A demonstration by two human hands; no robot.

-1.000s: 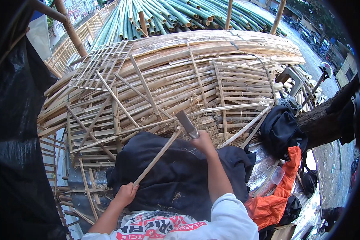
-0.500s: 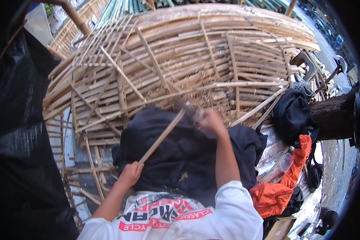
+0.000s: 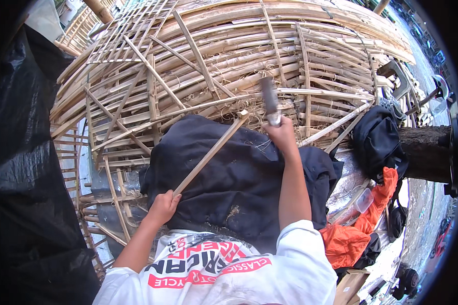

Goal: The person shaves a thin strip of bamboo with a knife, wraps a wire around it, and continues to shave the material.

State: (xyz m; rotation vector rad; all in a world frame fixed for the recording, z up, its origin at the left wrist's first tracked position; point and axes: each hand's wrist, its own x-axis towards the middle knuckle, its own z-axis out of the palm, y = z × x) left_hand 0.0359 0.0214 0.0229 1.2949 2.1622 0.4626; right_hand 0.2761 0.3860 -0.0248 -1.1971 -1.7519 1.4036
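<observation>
My left hand [image 3: 164,207] is closed around the near end of a bamboo stick [image 3: 208,156], which slants up and away to the right over the black cloth [image 3: 229,178] on my lap. The stick's far end is a thicker, pale knob. In my right hand [image 3: 282,134] is the handle of a knife with a broad dark blade [image 3: 269,95]. The blade points away from me, to the right of the stick's far end and apart from it. Thin curled bamboo shavings [image 3: 247,109] lie just beyond the cloth.
Long split bamboo strips [image 3: 229,56] lie stacked ahead, with loose slats across them. A black sheet [image 3: 30,168] hangs at the left. To the right are an orange cloth [image 3: 346,244], a black bag [image 3: 376,134], a clear plastic container [image 3: 364,201] and a thick log [image 3: 425,152].
The knife has moved from close by the stick's far end to the right and away, and its blade now shows plainly. My left hand keeps its hold on the stick.
</observation>
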